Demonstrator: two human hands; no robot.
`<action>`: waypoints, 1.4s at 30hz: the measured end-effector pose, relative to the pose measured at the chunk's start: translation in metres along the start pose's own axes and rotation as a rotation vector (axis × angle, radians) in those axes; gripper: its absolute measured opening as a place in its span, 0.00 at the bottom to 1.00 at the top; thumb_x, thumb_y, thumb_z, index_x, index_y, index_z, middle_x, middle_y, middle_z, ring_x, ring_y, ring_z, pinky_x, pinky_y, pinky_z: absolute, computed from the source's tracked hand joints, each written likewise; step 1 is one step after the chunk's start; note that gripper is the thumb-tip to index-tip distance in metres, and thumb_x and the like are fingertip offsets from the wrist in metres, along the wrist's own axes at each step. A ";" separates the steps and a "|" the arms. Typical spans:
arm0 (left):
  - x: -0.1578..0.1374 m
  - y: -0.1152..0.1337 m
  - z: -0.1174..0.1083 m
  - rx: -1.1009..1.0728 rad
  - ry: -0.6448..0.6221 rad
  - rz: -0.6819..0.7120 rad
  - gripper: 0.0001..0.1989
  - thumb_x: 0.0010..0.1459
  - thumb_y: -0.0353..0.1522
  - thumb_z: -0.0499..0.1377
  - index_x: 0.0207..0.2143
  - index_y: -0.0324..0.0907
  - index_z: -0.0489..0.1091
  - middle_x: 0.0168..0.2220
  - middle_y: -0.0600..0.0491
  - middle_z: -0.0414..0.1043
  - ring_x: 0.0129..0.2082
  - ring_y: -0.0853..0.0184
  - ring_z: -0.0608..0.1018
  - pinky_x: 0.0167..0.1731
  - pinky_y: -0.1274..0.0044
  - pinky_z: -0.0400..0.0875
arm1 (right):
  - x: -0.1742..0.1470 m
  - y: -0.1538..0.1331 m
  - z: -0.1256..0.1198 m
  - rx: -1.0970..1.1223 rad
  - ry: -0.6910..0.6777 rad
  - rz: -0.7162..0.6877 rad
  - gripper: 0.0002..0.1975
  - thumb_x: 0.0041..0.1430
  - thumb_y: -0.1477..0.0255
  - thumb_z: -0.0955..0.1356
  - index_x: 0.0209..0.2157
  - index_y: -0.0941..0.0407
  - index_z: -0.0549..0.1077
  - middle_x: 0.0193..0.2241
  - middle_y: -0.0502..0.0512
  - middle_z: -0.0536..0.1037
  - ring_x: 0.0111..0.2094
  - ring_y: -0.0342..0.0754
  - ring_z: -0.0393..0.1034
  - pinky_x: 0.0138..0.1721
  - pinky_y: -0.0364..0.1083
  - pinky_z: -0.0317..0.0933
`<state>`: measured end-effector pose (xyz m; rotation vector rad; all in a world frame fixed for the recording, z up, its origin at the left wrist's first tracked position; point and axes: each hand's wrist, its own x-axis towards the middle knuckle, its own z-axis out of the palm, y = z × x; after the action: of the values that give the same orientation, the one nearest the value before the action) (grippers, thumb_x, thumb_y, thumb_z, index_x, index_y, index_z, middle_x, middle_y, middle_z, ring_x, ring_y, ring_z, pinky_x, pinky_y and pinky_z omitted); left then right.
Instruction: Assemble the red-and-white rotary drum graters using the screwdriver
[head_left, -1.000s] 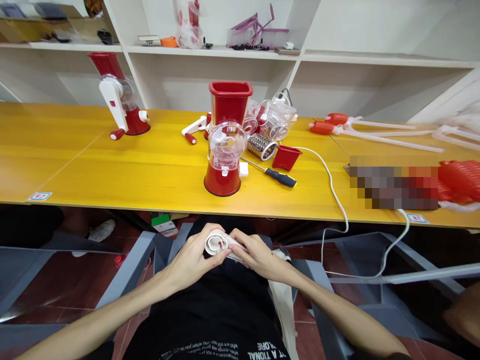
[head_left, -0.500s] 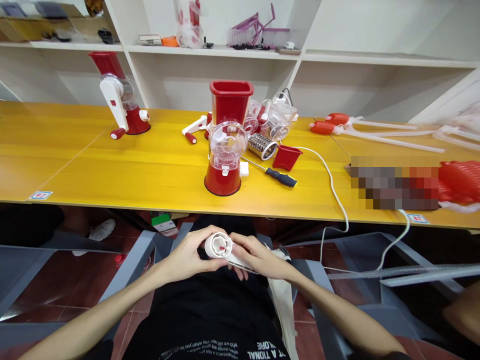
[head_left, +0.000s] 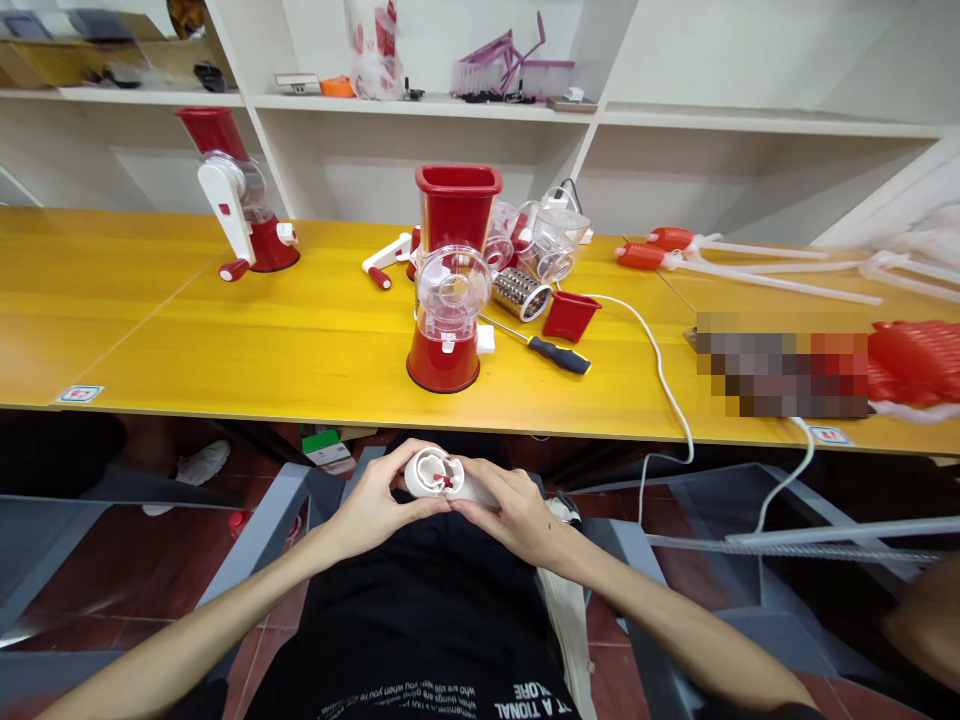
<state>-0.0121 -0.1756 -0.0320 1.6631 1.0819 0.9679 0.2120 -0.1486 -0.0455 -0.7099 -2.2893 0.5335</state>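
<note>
Above my lap, a white crank handle (head_left: 472, 489) is held between both hands, its round hollow end facing up with a small red piece inside. My left hand (head_left: 379, 505) is closed around the round end, thumb along the near side. My right hand (head_left: 517, 505) grips the arm of the handle, hiding much of it. Beyond the table edge stands a red rotary grater (head_left: 442, 365) with a clear drum housing and no crank on it. A metal grating drum (head_left: 521, 293), a screwdriver (head_left: 559, 354) and a red pusher (head_left: 571, 316) lie to its right.
A complete grater (head_left: 274, 240) stands at the left on the yellow table (head_left: 330, 350). Another white crank (head_left: 386, 258) and clear housings (head_left: 555, 245) sit behind the near grater. A white cable (head_left: 667, 385) hangs over the front edge. Red-handled white rods (head_left: 750, 275) lie at the right.
The crank handle has been turned in my hands, so its arm is now more covered. My right hand has shifted its grip, its thumb now on the near side.
</note>
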 end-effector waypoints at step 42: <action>-0.003 -0.003 0.008 -0.172 -0.018 -0.046 0.27 0.48 0.37 0.73 0.49 0.44 0.68 0.42 0.54 0.74 0.35 0.69 0.77 0.36 0.79 0.73 | 0.002 -0.009 -0.001 -0.009 0.120 -0.067 0.19 0.66 0.63 0.67 0.54 0.58 0.68 0.43 0.59 0.82 0.41 0.48 0.80 0.42 0.43 0.73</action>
<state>-0.0063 -0.1800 -0.0375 1.4981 0.9927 0.9862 0.2086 -0.1539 -0.0390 -0.6491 -2.1968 0.4384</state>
